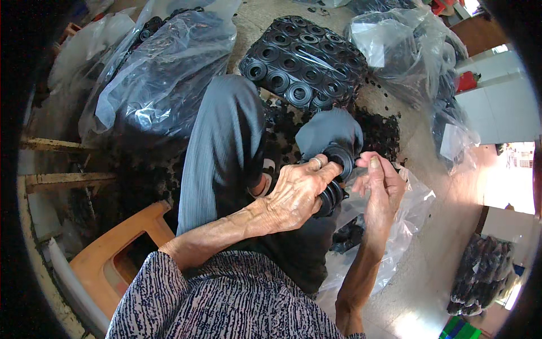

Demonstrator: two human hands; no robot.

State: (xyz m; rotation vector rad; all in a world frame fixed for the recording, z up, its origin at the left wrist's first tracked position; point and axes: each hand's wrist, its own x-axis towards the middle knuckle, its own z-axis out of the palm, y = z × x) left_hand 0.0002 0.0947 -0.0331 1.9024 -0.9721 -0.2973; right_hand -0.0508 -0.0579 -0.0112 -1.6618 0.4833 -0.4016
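My left hand (294, 191) is wrapped round several round black rubber rings (331, 199), held just over my right knee. One ring (345, 160) stands up at its fingertips with its hole showing. Close to the right of that ring is my right hand (384, 183), its thumb pressed against the curled fingers. Whether anything small is pinched there is hidden. Beyond my knees lies a black moulded rubber sheet (309, 73) with rows of ring shapes in it.
Small black scraps (379, 133) litter the floor around my feet. A clear plastic bag (403, 212) with black pieces lies by my right leg. Large filled bags (169, 73) stand at the far left, others (395, 51) far right. An orange plastic stool (116, 243) is at my left.
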